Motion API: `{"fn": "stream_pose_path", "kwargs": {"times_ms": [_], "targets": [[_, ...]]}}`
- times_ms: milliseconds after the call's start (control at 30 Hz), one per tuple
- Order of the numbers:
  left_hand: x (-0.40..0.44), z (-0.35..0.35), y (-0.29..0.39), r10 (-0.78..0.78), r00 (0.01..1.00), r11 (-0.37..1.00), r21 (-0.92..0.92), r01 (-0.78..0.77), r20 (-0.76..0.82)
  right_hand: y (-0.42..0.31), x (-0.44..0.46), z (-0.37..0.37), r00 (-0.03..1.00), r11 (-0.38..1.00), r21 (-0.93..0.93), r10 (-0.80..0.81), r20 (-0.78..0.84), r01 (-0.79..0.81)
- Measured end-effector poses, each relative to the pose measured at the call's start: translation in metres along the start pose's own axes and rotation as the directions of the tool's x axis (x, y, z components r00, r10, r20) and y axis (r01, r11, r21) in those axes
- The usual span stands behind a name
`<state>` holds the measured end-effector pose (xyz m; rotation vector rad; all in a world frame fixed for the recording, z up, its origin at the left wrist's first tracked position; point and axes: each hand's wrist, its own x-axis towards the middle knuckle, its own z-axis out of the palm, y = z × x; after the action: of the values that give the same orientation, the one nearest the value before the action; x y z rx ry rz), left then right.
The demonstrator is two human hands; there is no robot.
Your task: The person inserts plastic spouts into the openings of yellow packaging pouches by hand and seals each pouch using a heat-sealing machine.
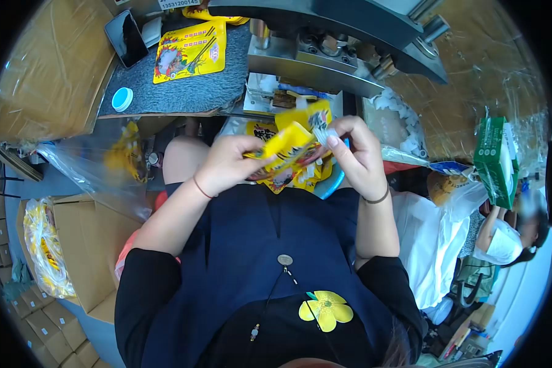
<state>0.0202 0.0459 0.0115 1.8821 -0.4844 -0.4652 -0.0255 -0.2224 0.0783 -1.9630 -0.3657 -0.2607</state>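
Note:
My left hand (233, 163) is closed on the left side of a yellow printed packet (285, 144), in front of my body. On the packet's right, my right hand (357, 153) pinches its edge together with a small whitish piece (322, 133) between thumb and fingers. The packet is tilted and partly blurred. Below my hands, more yellow packets (282, 182) lie in my lap, beside a blue curved rim (333, 184). A flat yellow pouch (193, 52) rests on the grey-blue work surface (165, 98).
A metal press (313, 64) stands just beyond my hands. A phone (126, 40) and a round blue lid (122, 99) are at the upper left. An open carton (86, 251) stands at the left, a green box (495, 159) at the right. Another person (503, 239) is far right.

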Motion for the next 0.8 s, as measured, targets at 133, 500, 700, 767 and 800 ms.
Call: {"fn": "stream_pose_path", "kwargs": {"times_ms": [133, 500, 700, 767, 800], "targets": [[0.003, 0.026, 0.022, -0.012, 0.981, 0.983, -0.179, 0.048, 0.194, -0.005, 0.014, 0.000, 0.997, 0.995, 0.065, -0.077, 0.002, 0.077], [0.001, 0.072, 0.020, -0.029, 0.892, 0.726, -0.603, 0.329, 0.452, 0.015, -0.003, -0.043, 0.942, 0.960, 0.030, 0.265, 0.205, -0.277], [0.006, 0.072, 0.012, -0.005, 0.961, 0.890, -0.438, 0.131, 0.276, 0.006, 0.000, -0.043, 0.959, 0.937, 0.230, 0.280, -0.049, -0.262], [0.007, 0.073, 0.012, 0.000, 0.972, 0.892, -0.440, 0.107, 0.236, 0.005, -0.001, -0.035, 0.954, 0.942, 0.152, 0.300, 0.020, -0.299], [0.006, 0.067, 0.019, -0.022, 0.962, 0.909, -0.396, 0.132, 0.271, 0.010, -0.002, -0.033, 0.956, 0.947, 0.126, 0.294, 0.026, -0.295]]}}
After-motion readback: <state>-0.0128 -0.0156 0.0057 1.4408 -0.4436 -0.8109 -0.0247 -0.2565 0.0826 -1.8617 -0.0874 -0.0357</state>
